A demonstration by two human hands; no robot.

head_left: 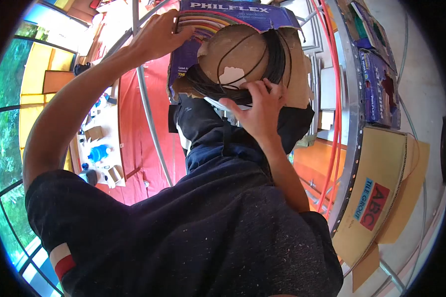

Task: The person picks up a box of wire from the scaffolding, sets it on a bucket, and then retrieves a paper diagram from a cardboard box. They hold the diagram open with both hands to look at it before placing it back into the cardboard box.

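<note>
A torn-open PHILFLEX cardboard box rests on my lap, with a coil of black electrical wire showing through its ragged opening. My left hand grips the box at its upper left edge, with the thumb on the front face and the other fingers partly hidden. Over the lower part of the opening, my right hand has its fingers curled on the black wire. A few loose strands cross the brown cardboard inside the coil.
On the right stand an ABC tile grout carton and another torn PHILFLEX box, beside a perforated metal rail. Red tubing runs along the rail. A grey metal pole slants on the left, near a cluttered white table.
</note>
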